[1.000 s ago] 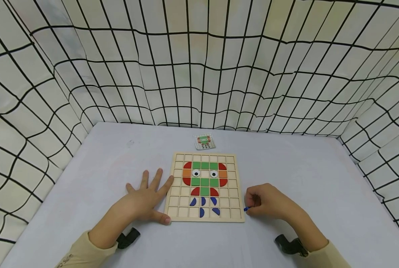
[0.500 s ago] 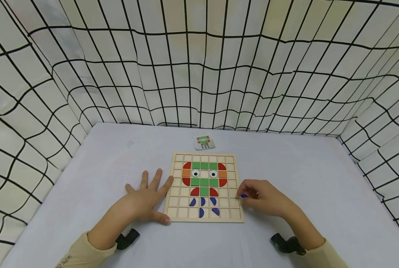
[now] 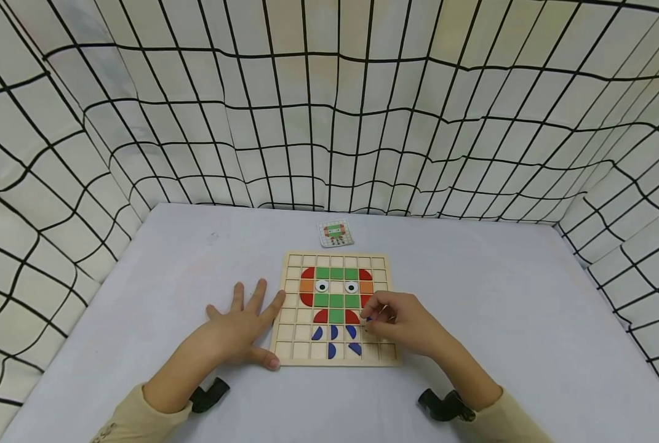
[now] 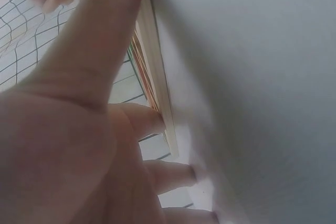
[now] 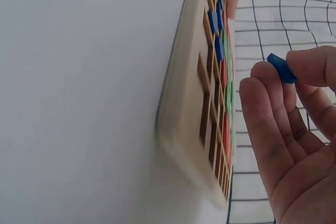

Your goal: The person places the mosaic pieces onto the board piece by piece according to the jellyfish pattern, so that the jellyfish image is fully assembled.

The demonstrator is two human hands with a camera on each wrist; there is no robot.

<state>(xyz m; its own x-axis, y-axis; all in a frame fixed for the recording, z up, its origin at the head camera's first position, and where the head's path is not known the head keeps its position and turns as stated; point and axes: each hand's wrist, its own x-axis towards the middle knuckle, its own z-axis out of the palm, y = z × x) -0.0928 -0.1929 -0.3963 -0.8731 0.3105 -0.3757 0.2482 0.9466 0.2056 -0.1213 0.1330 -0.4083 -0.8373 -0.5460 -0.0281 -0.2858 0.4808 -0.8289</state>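
Note:
A wooden grid board (image 3: 301, 261) lies on the table with red, orange, green and blue pieces set in its squares. Two round eye pieces (image 3: 322, 286) sit in the upper part. Several blue half-round pieces (image 3: 331, 351) lie in the two lower rows. My left hand (image 3: 237, 332) rests spread on the table, its fingertips and thumb at the board's left edge. Over the board's right side, my right hand (image 3: 401, 320) pinches a blue piece (image 5: 282, 68) between thumb and fingers. The right hand covers part of the right-hand squares in the head view.
A small picture card (image 3: 335, 233) showing a matching coloured figure lies behind the board. White cloth covers the table (image 3: 473, 277). Black netting (image 3: 329, 111) over pale walls encloses the back and sides. Dark straps with a camera (image 3: 442, 406) sit at the wrists.
The right hand has moved left and up from beside the board's lower right corner to over its right side, carrying the blue piece. The left hand has stayed in place.

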